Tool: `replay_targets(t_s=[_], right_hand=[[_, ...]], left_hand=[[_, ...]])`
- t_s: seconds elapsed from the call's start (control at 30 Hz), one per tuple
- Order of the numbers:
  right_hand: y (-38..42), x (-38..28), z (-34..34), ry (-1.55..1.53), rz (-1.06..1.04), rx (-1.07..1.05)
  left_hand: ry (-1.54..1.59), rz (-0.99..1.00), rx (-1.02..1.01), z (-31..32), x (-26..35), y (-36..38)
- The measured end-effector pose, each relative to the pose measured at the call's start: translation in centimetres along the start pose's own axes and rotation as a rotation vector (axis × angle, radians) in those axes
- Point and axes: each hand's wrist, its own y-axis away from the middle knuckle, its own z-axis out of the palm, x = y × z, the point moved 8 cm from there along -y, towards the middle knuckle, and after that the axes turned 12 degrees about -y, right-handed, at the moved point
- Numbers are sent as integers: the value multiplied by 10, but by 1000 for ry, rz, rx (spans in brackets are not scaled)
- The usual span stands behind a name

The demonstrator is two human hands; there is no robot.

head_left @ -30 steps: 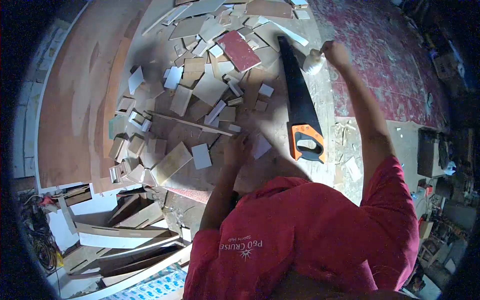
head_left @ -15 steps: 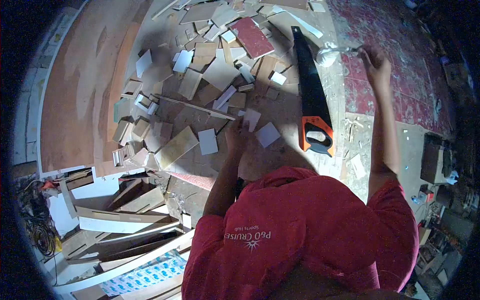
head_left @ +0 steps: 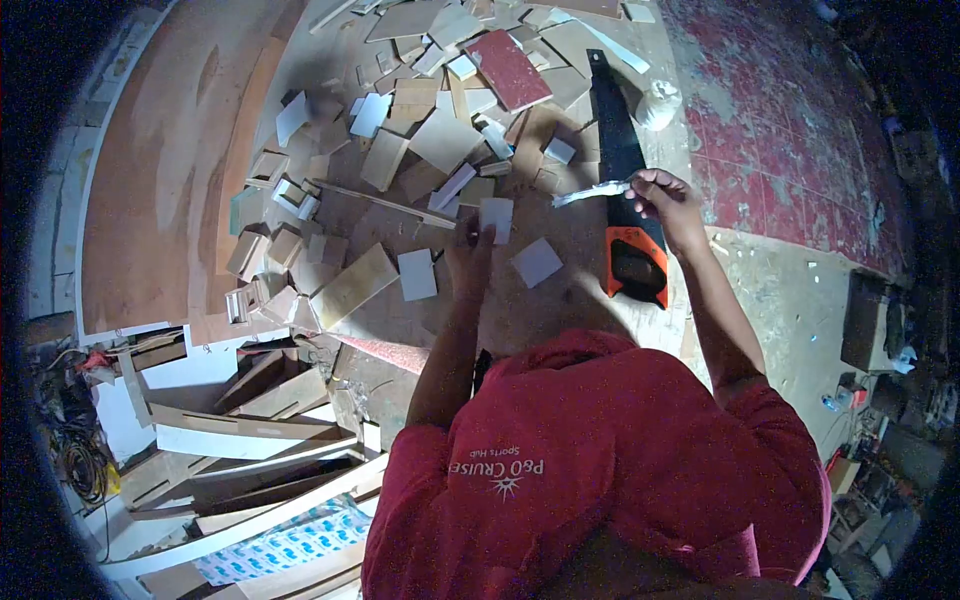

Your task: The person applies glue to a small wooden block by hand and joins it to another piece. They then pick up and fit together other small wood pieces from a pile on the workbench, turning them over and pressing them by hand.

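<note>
Between the fingers of my left hand is a small white board piece, held up over the work surface. A slim brush, smeared with something white, is pinched in my right hand. Its whitened end points left toward the board piece, with a gap between them. Below the brush lies a handsaw with a black blade and an orange and black handle. A white pot stands beyond my right hand. Another pale square piece lies between my hands.
Many wood offcuts and a dark red board are heaped ahead. A long thin strip lies near my left hand. Large brown plywood spans the left. Planks are stacked at lower left. Red stained flooring is at right.
My right hand has moved left and nearer to me, bringing the brush from the white pot to above the saw. My left hand has shifted slightly, with the board piece turned more upright.
</note>
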Motion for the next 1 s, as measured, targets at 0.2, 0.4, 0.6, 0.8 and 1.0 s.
replay_targets(t_s=[0.2, 0.4, 0.6, 0.8, 1.0], right_hand=[[-1, 47, -14, 63, 74, 35], [4, 71, -25, -11, 167, 84], [9, 77, -35, -50, 206, 173], [14, 68, -40, -93, 161, 151], [27, 70, -43, -108, 187, 121]], left_hand=[[-933, 204, 69, 2, -9, -5], [-972, 247, -166, 37, 19, 60], [-1296, 404, -368, 86, 21, 72], [-1371, 486, -345, 89, 3, 76], [-1473, 685, -62, 69, -40, 80]])
